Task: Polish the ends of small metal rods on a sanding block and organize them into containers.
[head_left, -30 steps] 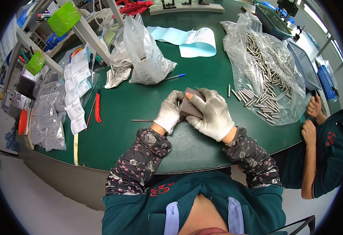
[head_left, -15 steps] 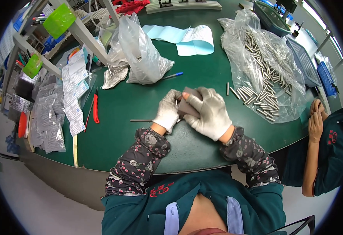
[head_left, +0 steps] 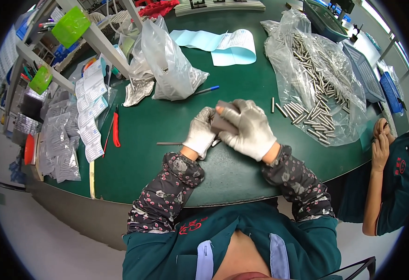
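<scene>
My right hand [head_left: 251, 130], in a white glove with a bare thumb tip or fingertip showing, is closed round a grey-brown block [head_left: 223, 123] that looks like a sanding sponge. Against its left side is my left hand [head_left: 200, 132], also gloved, with its fingers curled; what they pinch is hidden behind the block. A short metal pin [head_left: 216, 143] shows just below the hands, beside the left palm; whether it is held or lies on the table I cannot tell. A thin grey strip [head_left: 169, 143] lies left of my left wrist.
On the right, many metal pins [head_left: 314, 116] spill from a clear plastic bag [head_left: 279, 51]. A white plastic bag [head_left: 167, 70], blue pen [head_left: 207, 90] and pale blue paper [head_left: 235, 53] lie beyond my hands. Red-handled pliers [head_left: 116, 130] lie left. A co-worker's hands [head_left: 380, 140] are at far right.
The block has tilted slightly in my right hand, and the metal pin below the hands shows more plainly. Both hands remain nearly in place.
</scene>
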{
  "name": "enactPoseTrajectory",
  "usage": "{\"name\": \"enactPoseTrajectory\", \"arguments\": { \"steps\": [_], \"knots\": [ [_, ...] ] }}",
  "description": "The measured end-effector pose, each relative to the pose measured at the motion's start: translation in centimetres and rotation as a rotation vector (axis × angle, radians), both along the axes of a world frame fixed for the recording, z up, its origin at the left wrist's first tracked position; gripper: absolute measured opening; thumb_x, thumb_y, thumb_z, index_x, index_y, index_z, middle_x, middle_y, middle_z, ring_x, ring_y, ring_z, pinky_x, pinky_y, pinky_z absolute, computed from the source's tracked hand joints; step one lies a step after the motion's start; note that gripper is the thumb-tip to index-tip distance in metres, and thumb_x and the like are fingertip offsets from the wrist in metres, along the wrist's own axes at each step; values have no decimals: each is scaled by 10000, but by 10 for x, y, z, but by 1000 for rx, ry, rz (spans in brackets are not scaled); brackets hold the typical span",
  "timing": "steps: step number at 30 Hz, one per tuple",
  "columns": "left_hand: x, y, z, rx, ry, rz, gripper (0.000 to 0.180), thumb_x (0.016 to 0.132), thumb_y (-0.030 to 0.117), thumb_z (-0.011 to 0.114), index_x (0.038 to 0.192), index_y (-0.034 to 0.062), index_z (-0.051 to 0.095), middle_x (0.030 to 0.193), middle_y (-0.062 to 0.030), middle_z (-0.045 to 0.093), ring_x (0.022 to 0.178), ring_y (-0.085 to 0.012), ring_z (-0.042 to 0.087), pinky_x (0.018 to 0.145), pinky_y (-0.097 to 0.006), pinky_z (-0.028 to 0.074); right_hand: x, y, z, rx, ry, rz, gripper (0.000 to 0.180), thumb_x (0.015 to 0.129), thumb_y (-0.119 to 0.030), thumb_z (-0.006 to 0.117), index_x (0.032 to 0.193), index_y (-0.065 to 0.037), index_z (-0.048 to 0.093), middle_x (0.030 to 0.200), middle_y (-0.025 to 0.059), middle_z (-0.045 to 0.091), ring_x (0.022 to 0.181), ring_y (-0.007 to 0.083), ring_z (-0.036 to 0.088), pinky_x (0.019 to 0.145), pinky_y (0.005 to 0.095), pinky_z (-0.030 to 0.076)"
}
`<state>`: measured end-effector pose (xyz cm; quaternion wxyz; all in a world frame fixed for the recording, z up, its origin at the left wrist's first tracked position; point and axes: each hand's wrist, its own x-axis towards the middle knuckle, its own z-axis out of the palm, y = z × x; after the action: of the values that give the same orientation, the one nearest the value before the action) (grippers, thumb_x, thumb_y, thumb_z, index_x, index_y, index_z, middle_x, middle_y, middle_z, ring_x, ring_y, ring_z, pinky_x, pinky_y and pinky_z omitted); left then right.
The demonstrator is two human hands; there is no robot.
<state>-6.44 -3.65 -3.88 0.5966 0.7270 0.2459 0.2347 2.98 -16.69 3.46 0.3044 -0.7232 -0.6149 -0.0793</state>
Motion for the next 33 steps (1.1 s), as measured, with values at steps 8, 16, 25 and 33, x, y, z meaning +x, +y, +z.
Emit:
{"name": "enactPoseTrajectory", "arguments": {
  "steps": [8,16,25,33],
  "knots": [
    [-6,-10,20,-131,-35,-62,194,688,-51,615,806,48,496,715,-10,532,568,-56,498,474,-187,424,13,3,0,-114,72,-108,481,661,-327,568,1074,-83,591,997,221,530,928,338,509,828,398,418],
    [-4,-6,16,-214,-78,-132,184,734,-68,580,775,42,438,754,-57,565,540,-66,510,437,-182,414,42,0,-18,-20,-189,-324,453,622,-323,637,1025,-120,597,1174,176,456,1103,329,419,910,454,339],
    [-3,-15,44,-332,-295,3,161,761,-33,560,844,61,459,760,-35,569,536,-49,486,423,-174,404,11,0,-4,79,-249,-83,358,652,-128,614,1007,-87,586,982,88,578,944,264,528,799,391,417],
    [-22,-28,80,-466,-368,-48,129,786,-27,557,831,54,468,705,-32,559,481,-65,487,373,-176,370,-7,2,-10,27,1346,206,274,823,-82,542,1074,27,537,832,7,575,755,59,500,669,188,411]
  ]
}}
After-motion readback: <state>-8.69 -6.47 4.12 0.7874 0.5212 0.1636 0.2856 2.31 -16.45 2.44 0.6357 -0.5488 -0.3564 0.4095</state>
